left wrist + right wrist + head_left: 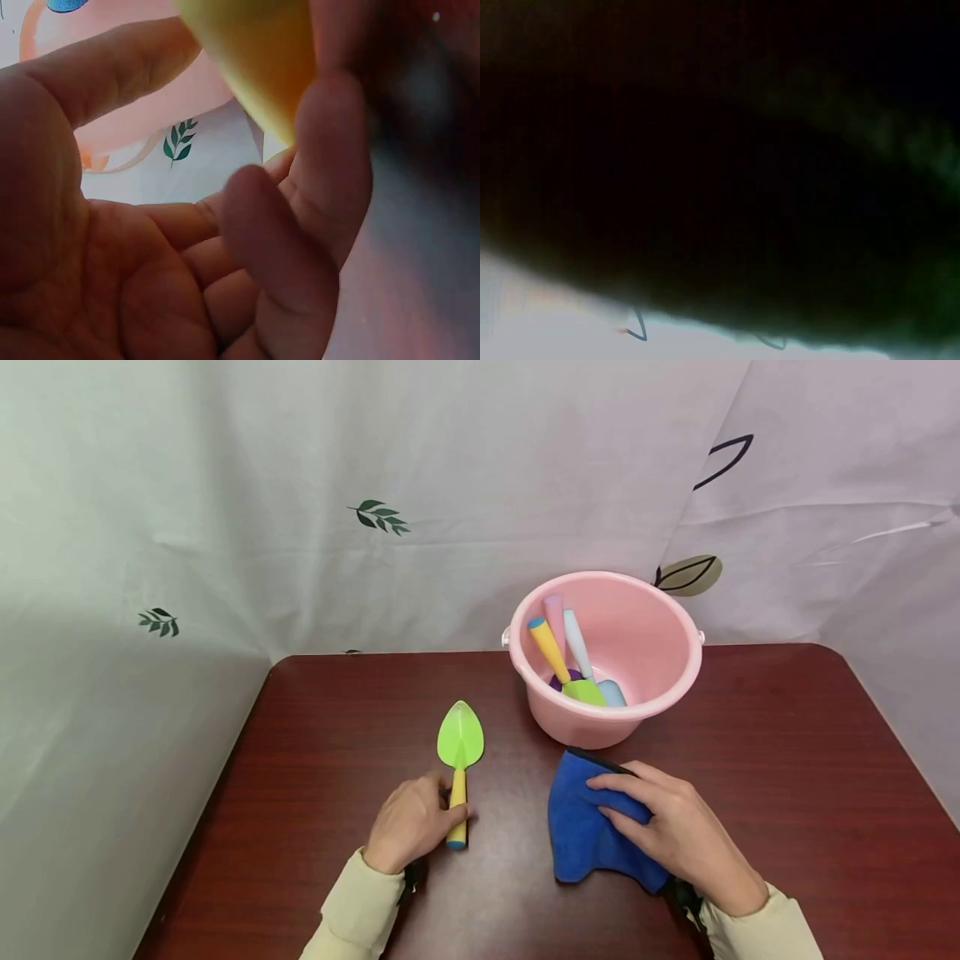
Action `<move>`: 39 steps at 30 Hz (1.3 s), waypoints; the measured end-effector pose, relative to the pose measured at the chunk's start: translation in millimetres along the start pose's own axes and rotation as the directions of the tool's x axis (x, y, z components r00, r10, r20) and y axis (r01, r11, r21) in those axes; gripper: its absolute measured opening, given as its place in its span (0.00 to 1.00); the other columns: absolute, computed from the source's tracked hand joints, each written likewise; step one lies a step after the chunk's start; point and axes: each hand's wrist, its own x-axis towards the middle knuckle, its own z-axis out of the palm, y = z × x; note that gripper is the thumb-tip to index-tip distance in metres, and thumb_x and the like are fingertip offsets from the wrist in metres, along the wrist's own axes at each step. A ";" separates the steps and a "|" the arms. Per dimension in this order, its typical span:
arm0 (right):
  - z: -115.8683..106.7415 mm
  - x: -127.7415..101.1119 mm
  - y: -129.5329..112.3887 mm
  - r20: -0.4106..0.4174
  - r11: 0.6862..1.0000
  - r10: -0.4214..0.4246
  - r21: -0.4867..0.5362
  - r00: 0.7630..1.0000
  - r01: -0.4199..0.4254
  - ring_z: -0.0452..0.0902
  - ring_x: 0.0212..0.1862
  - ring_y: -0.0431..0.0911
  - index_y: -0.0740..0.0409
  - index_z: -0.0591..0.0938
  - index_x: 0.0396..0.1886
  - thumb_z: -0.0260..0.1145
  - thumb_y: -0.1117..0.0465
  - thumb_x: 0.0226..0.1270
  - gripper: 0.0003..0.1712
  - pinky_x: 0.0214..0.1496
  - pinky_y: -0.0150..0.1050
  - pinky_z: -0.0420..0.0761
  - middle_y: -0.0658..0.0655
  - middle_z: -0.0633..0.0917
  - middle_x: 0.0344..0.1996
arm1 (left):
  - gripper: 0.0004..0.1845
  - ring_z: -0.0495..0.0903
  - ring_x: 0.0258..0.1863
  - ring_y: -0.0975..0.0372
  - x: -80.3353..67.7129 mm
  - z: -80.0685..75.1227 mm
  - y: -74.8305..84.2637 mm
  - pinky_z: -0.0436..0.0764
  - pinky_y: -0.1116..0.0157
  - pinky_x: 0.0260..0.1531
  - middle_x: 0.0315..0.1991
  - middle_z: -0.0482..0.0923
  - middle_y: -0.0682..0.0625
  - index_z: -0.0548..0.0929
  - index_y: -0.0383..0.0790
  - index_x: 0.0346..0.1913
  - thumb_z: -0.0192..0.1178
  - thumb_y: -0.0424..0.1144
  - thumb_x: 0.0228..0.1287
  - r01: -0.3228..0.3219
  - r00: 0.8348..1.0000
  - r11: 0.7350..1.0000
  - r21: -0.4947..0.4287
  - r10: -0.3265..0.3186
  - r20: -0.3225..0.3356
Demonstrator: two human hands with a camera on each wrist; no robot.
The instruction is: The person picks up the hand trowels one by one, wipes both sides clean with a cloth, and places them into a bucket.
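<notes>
A small trowel with a green blade and a yellow, blue-tipped handle points away from me, left of the table's middle. My left hand holds its handle, thumb on the near end and fingers on the left side; the yellow handle also shows close up in the left wrist view. Whether the trowel touches the table I cannot tell. On the right, my right hand grips a blue cloth with a black edge, thumb and fingers bunching it. The right wrist view is almost wholly dark.
Behind the cloth stands a pink bucket. Inside lean several toy tools, among them a yellow handle, a purple handle and a pale blue handle. White curtains with leaf prints border the brown table.
</notes>
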 end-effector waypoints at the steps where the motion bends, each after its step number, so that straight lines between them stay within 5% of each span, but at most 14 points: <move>1: 0.0 0.1 -0.2 0.002 1.000 0.001 -0.001 1.000 -0.001 0.80 0.40 0.34 0.42 0.86 0.51 0.80 0.68 0.46 0.30 0.43 0.23 0.76 0.40 0.83 0.45 | 0.15 0.71 0.19 0.65 -0.3 1.4 -0.4 0.71 0.64 0.21 0.18 0.74 0.59 0.84 0.41 0.37 0.72 0.48 0.56 0.007 1.000 1.000 -0.007 -0.007 0.003; 11: -0.2 0.1 -1.7 0.012 1.000 0.020 -0.005 1.000 -0.020 0.80 0.40 0.34 0.42 0.87 0.50 0.81 0.69 0.45 0.31 0.42 0.22 0.75 0.41 0.83 0.44 | 0.18 0.72 0.22 0.65 -1.7 16.3 -3.8 0.73 0.64 0.25 0.20 0.75 0.58 0.85 0.39 0.44 0.68 0.50 0.60 0.080 0.995 0.996 -0.048 -0.082 -0.047; 22: -0.9 -0.5 -1.7 0.011 1.000 0.024 -0.012 1.000 -0.024 0.80 0.40 0.35 0.42 0.87 0.50 0.81 0.69 0.46 0.30 0.42 0.22 0.75 0.41 0.83 0.44 | 0.20 0.73 0.23 0.64 -0.4 13.6 -6.7 0.72 0.64 0.25 0.22 0.77 0.57 0.87 0.39 0.44 0.68 0.53 0.60 0.140 0.990 0.973 -0.185 -0.143 -0.002; 33: -0.7 -0.6 -1.2 0.026 0.999 0.040 -0.020 0.999 -0.039 0.81 0.42 0.36 0.42 0.87 0.50 0.82 0.68 0.45 0.30 0.46 0.21 0.76 0.41 0.83 0.45 | 0.21 0.76 0.23 0.63 1.9 13.0 -10.1 0.73 0.64 0.25 0.23 0.80 0.54 0.84 0.34 0.48 0.67 0.49 0.63 0.146 0.988 0.944 -0.298 -0.126 0.083; 39: -0.2 -0.5 -1.0 0.022 0.999 0.037 -0.025 0.999 -0.036 0.81 0.42 0.36 0.42 0.87 0.50 0.82 0.68 0.45 0.30 0.46 0.22 0.76 0.42 0.84 0.45 | 0.15 0.75 0.21 0.62 2.8 11.3 -11.4 0.72 0.65 0.24 0.23 0.79 0.53 0.86 0.35 0.46 0.66 0.45 0.65 0.143 0.989 0.928 -0.344 -0.124 0.076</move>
